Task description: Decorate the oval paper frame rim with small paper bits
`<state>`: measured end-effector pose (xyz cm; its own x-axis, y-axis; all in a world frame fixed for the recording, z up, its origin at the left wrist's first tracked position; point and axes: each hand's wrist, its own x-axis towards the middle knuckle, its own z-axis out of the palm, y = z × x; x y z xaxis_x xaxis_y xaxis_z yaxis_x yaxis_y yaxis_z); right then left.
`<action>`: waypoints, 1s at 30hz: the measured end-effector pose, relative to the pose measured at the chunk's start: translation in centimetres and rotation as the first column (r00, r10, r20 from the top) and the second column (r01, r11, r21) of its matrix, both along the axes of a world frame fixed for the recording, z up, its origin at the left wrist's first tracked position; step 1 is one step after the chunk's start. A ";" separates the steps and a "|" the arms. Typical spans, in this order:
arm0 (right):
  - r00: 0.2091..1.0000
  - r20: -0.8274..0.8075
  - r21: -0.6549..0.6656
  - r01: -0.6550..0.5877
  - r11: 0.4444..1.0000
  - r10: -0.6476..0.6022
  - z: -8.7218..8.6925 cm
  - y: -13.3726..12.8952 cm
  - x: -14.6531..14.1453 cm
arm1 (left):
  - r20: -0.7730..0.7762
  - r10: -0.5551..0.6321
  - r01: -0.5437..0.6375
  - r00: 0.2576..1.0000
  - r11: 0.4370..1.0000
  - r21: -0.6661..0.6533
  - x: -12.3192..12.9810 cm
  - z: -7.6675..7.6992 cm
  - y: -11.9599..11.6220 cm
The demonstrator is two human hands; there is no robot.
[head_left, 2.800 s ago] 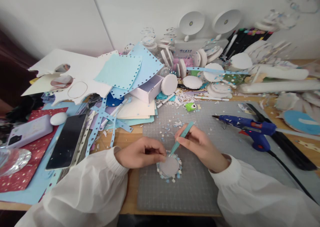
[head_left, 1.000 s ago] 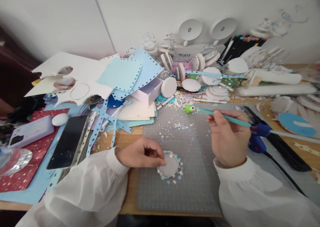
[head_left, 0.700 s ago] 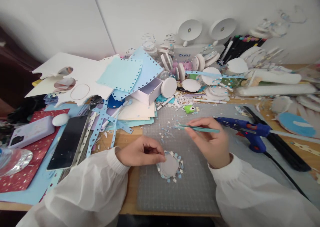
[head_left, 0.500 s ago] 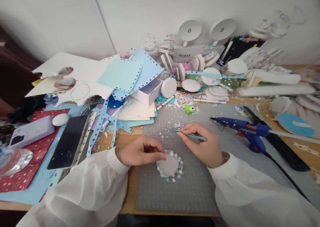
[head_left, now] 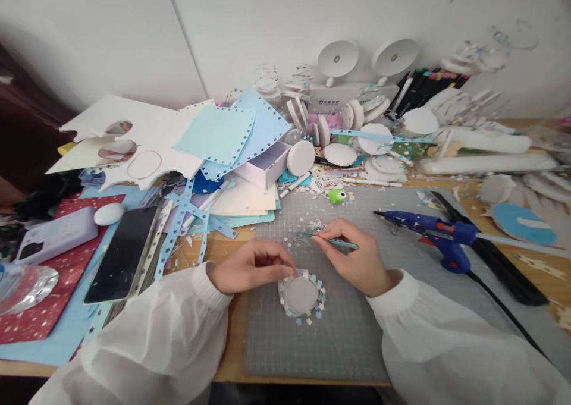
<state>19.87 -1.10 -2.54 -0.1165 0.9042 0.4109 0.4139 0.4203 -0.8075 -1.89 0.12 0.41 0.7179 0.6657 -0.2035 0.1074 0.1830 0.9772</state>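
Note:
A white paper disc (head_left: 301, 296) edged with small blue and white stars lies on the grey cutting mat (head_left: 321, 351). At its upper left rim my left hand (head_left: 256, 267) is closed, thumb and forefinger pinching the edge. My right hand (head_left: 354, 255) holds teal tweezers (head_left: 341, 242) in a pinch, above and right of the disc. The tips of the tweezers point left, at loose paper stars scattered on the mat. Whether a star is between the tips is too small to tell.
A blue glue gun (head_left: 435, 229) rests at the right, its cord trailing forward. Behind the mat stand a green frog-like punch (head_left: 336, 196), a lilac box (head_left: 263, 170) and several white discs. Punched paper sheets, a black phone (head_left: 121, 253) and a clear bottle (head_left: 27, 286) lie left.
My right hand has moved slightly left with the tweezers, whose tips reach further into the loose stars. My left hand stays at the disc's rim. The view has shifted a little.

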 end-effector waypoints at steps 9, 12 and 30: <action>0.966 -0.233 -0.027 0.109 0.994 -0.112 1.6 -0.2 0.0 | -0.028 0.327 -0.320 0.945 0.937 0.140 0.6 -0.5 -0.2; 0.958 -0.269 -0.050 0.083 0.995 -0.094 1.6 -0.3 -0.1 | -0.048 0.373 -0.362 0.927 0.920 0.152 0.8 -0.7 -0.2; 0.957 -0.281 -0.003 -0.082 0.997 0.078 1.6 -1.7 -0.9 | -0.016 0.417 -0.412 0.909 0.904 0.116 1.1 -1.2 -0.3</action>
